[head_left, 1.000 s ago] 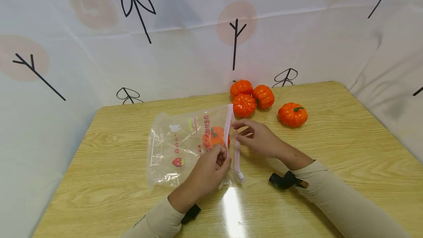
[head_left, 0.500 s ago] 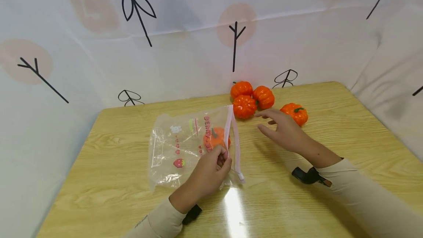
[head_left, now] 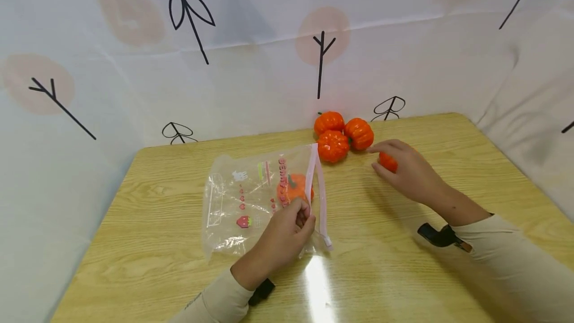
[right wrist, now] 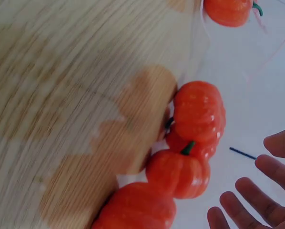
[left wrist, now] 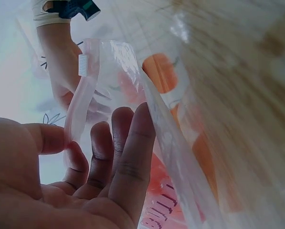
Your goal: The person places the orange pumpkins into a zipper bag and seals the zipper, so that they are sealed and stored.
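My left hand (head_left: 283, 231) pinches the pink zip edge of a clear zip bag (head_left: 224, 188) between thumb and forefinger. In the left wrist view the other fingers (left wrist: 135, 152) reach inside the bag's mouth, which gapes toward the right. One small orange toy pumpkin (head_left: 293, 187) with a green stem shows through the plastic, just inside the mouth. Over at the right, my right hand (head_left: 410, 173) hovers with fingers spread above a lone pumpkin (head_left: 387, 162), mostly hiding it in the head view. Nothing is between its thumb and fingers.
Three more pumpkins (head_left: 333, 146) cluster at the table's back edge, beyond the bag's mouth. A patterned white cloth (head_left: 251, 79) hangs behind the wooden table (head_left: 157, 243). The bag's white slider (head_left: 327, 241) lies at the near end of the zip.
The right hand has left the bag's mouth and moved right, to the lone pumpkin. The left hand keeps its pinch on the bag in the same place.
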A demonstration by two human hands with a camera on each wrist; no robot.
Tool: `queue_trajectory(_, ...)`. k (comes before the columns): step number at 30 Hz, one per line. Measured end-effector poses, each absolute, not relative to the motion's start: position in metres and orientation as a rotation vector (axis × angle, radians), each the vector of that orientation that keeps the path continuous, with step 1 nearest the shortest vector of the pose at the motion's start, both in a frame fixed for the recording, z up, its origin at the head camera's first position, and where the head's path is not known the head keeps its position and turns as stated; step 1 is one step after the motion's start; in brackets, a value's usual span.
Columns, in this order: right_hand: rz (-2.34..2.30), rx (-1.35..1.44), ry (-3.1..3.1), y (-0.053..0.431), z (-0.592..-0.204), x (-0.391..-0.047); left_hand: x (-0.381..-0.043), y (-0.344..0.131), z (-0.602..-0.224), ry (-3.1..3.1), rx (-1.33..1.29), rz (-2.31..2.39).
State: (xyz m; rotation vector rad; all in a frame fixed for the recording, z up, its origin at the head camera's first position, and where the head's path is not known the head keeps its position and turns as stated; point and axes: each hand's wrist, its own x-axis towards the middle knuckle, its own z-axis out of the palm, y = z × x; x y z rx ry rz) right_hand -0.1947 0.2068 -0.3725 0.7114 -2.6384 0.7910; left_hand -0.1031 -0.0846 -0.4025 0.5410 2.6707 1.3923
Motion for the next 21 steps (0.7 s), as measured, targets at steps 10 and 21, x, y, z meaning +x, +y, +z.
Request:
queue_trajectory(10,0.704,0.656,-2.682,0.229,-0.371,-0.201,-0.104,-0.084,-0.402,2.684,0.540,1.371)
queue_trajectory(21,0.644,0.619,-2.751,0.244,-0.373,-0.209,-0.102,-0.084,-0.402,2.700,0.538,1.364)
